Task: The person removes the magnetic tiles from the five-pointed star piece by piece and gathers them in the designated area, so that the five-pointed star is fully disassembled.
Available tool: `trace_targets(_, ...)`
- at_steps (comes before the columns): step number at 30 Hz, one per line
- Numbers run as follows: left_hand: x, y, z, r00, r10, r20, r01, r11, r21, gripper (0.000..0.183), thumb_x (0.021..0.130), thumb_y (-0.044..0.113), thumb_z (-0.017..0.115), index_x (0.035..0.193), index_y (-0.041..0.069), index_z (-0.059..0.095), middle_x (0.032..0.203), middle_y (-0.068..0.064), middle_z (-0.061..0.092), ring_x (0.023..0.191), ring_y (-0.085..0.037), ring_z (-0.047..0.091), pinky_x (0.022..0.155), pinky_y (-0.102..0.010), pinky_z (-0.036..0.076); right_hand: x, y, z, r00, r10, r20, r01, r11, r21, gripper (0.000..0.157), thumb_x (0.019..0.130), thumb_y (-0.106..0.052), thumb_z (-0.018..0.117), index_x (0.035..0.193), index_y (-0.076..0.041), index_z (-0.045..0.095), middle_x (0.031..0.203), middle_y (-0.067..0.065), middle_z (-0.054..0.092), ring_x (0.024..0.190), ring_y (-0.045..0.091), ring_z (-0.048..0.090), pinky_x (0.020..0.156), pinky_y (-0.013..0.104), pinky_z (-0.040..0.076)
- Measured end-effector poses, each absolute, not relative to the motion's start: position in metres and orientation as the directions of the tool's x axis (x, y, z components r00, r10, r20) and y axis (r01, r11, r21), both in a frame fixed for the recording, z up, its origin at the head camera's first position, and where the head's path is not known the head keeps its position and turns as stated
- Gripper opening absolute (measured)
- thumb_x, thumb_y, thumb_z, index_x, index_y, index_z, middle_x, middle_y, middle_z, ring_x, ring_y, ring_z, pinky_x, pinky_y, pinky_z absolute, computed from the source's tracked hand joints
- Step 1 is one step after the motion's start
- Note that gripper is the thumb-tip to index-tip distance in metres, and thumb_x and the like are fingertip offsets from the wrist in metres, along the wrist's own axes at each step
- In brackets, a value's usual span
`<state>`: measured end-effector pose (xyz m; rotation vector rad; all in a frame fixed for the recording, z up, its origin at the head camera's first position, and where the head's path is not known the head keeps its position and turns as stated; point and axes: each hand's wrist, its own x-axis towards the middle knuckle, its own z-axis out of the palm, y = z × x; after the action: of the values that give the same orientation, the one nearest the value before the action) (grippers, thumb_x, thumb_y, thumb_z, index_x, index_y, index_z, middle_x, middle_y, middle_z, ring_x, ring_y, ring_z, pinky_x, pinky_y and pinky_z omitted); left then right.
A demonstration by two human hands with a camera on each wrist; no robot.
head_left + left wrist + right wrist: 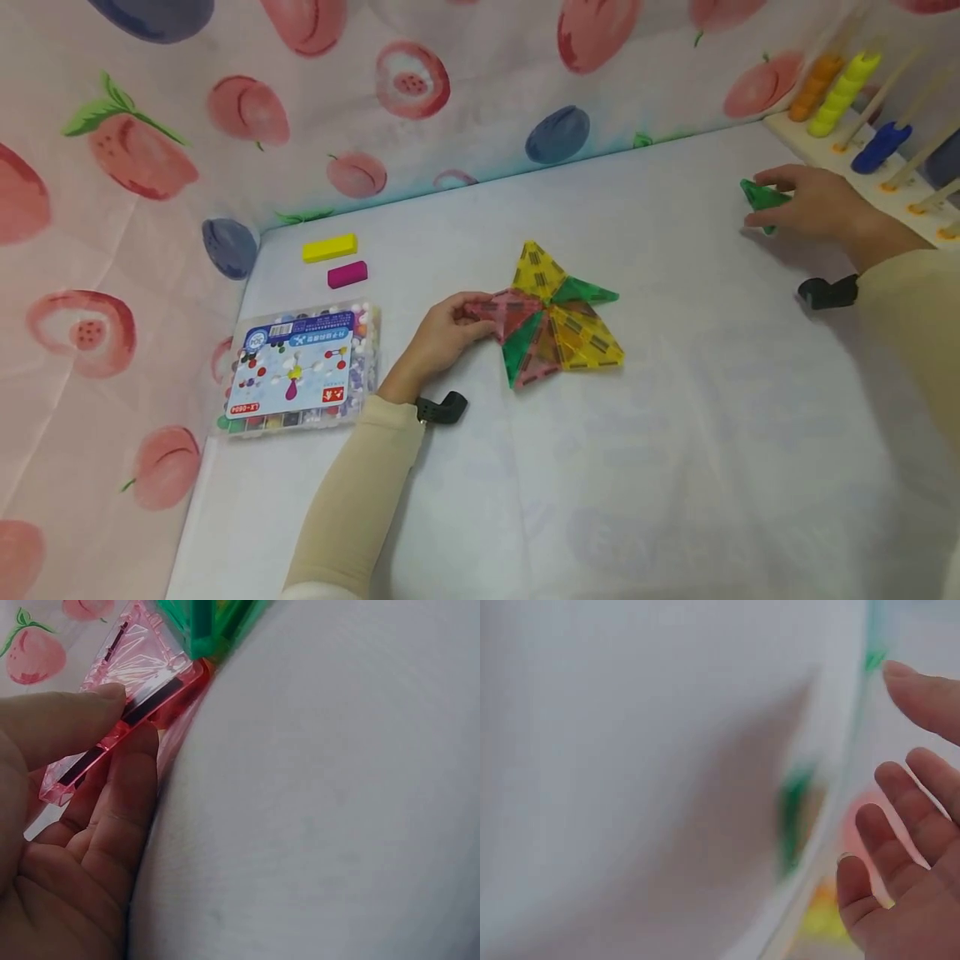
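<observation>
My left hand (442, 342) pinches a translucent pink triangular magnetic tile (150, 675) between thumb and fingers. That tile is at the left point of a star-like shape of magnetic tiles, with yellow tiles (588, 337), green tiles (585, 291) and another pink one beside it. Far to the right, my right hand (813, 200) reaches over a loose green tile (763, 197), which shows between the spread thumb and fingers. In the right wrist view the fingers (900, 859) are extended and apart, with the green tile (795, 817) blurred beyond them.
A clear box (300, 367) of small coloured parts lies at the left. Behind it are a yellow block (330, 247) and a magenta block (347, 274). A board with pegs (802, 137) holding orange, yellow and blue pieces stands at the back right. Fruit-print cloth (480, 92) hangs behind.
</observation>
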<state>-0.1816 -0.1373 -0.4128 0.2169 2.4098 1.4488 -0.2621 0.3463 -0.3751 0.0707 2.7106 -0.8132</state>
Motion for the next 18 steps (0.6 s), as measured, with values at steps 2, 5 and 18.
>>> trace_targets(2, -0.181, -0.137, -0.413, -0.938, 0.291, -0.190, -0.032, 0.473, 0.880, 0.041, 0.077, 0.029, 0.071, 0.115, 0.025, 0.057, 0.090, -0.003, 0.057, 0.076, -0.016, 0.053, 0.065, -0.028, 0.043, -0.251, 0.323, -0.369, -0.962, -0.106, -0.252, 0.061, 0.817, -0.574, 0.082, 0.080, -0.050, 0.060, 0.140, -0.006, 0.026, 0.136, 0.026, 0.028, 0.117, 0.045, 0.028, 0.088, 0.060, 0.027)
trace_targets(5, -0.181, -0.137, -0.412, -0.937, 0.292, -0.189, -0.034, 0.465, 0.885, 0.041, 0.077, 0.028, 0.071, 0.116, 0.025, 0.057, 0.091, -0.002, 0.058, 0.077, -0.016, 0.054, 0.066, -0.027, 0.044, -0.229, 0.281, -0.364, -0.951, -0.243, -0.193, -0.072, 0.778, -0.624, 0.067, 0.083, -0.044, 0.060, 0.134, -0.007, 0.038, 0.129, 0.017, 0.042, 0.114, 0.036, 0.037, 0.086, 0.055, 0.033)
trace_targets(18, -0.180, -0.136, -0.415, -0.934, 0.287, -0.214, -0.079, 0.417, 0.905, 0.045, 0.077, 0.025, 0.071, 0.119, 0.021, 0.054, 0.099, -0.001, 0.060, 0.081, -0.015, 0.056, 0.068, -0.026, 0.045, -0.182, 0.197, -0.383, -0.789, -0.554, -0.265, -0.158, 0.600, -0.784, 0.047, 0.085, -0.030, 0.061, 0.126, -0.011, 0.047, 0.117, 0.004, 0.057, 0.107, 0.019, 0.051, 0.088, 0.041, 0.039)
